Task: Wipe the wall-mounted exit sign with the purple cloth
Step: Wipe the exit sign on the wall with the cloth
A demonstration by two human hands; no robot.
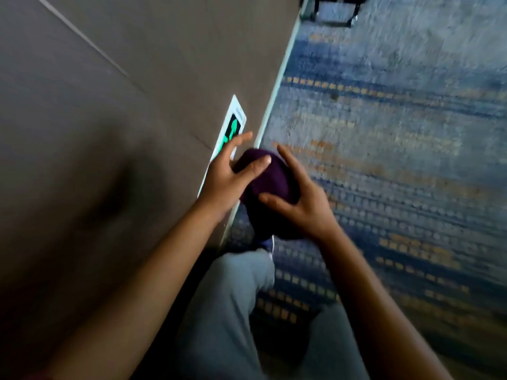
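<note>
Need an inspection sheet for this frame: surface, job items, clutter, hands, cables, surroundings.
Surface: brown panelled wall with a pale baseboard meeting the carpet.
Job's things: exit sign low on the wall, green arrow visible, lower part hidden behind the left hand; purple cloth bunched between both hands, not plainly on the sign.
Clutter: nothing seen.
Hands: left hand has its thumb on the cloth, fingers extended in front of the sign; right hand cups the cloth, fingers spread.
Cables: nothing seen.
Surroundings: blue and orange patterned carpet; dark framed object at the top edge, blurred; the person's grey trousers below.
</note>
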